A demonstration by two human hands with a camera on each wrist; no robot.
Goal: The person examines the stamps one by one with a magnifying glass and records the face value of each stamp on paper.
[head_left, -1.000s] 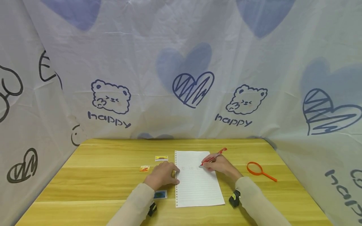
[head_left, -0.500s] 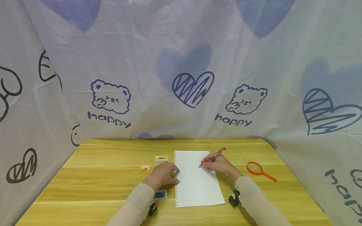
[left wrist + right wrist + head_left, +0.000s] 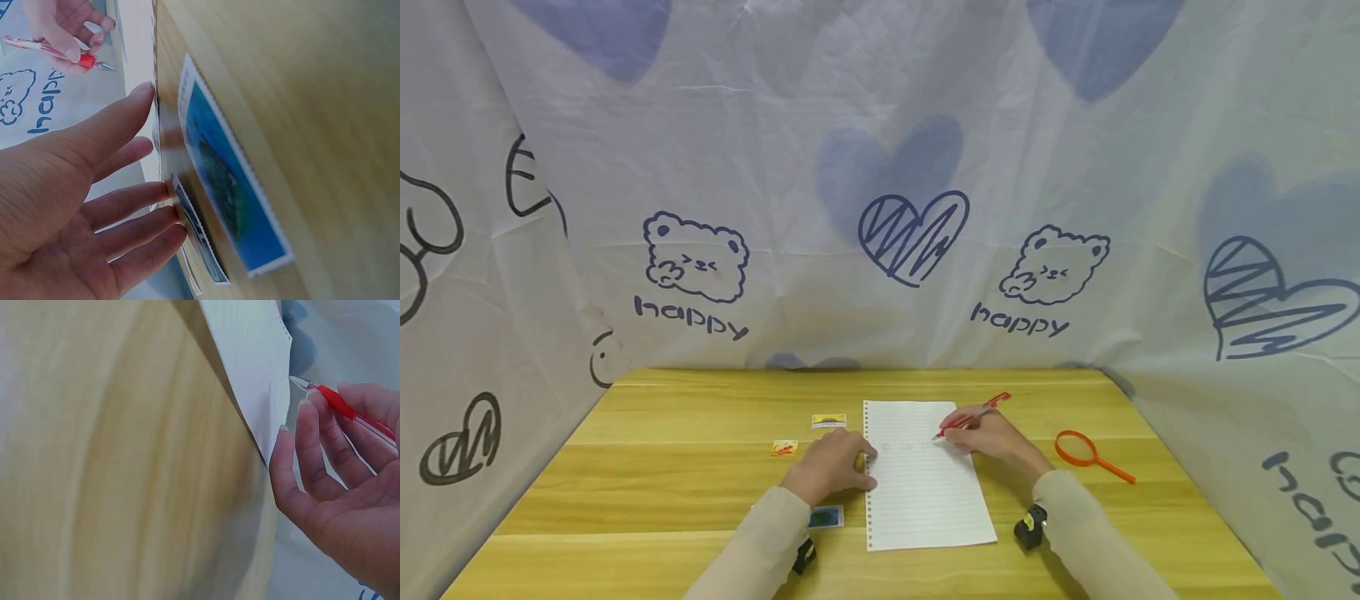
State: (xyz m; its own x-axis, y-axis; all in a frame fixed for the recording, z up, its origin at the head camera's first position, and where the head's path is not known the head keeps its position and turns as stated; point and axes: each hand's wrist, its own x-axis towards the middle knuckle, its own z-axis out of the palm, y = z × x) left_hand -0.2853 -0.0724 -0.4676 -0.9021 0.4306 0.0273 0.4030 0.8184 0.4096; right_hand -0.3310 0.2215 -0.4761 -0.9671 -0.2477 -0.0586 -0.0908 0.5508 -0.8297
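My right hand (image 3: 988, 433) pinches a red pen (image 3: 973, 417) between thumb and fingers, its tip close over a sheet of lined paper (image 3: 925, 500). In the right wrist view, the pen (image 3: 334, 400) has a red grip and a silver tip. A short row of faint writing (image 3: 906, 447) crosses the sheet's upper part. My left hand (image 3: 831, 462) rests at the sheet's punched left edge, thumb and index fingertip on the margin. Near its wrist lies a blue stamp-like picture (image 3: 826, 517), large in the left wrist view, where a darker one (image 3: 200, 231) sits by the fingertips.
An orange-red magnifying glass (image 3: 1115, 472) lies right of the sheet. Left of the paper are a yellow-and-purple stamp-like card (image 3: 829, 422) and an orange-and-white one (image 3: 785, 448). A printed curtain (image 3: 805, 292) stands behind the wooden table (image 3: 647, 475).
My right hand and the pen have shifted slightly right, uncovering a faint mark at the right end of the written row. My left hand stays in place.
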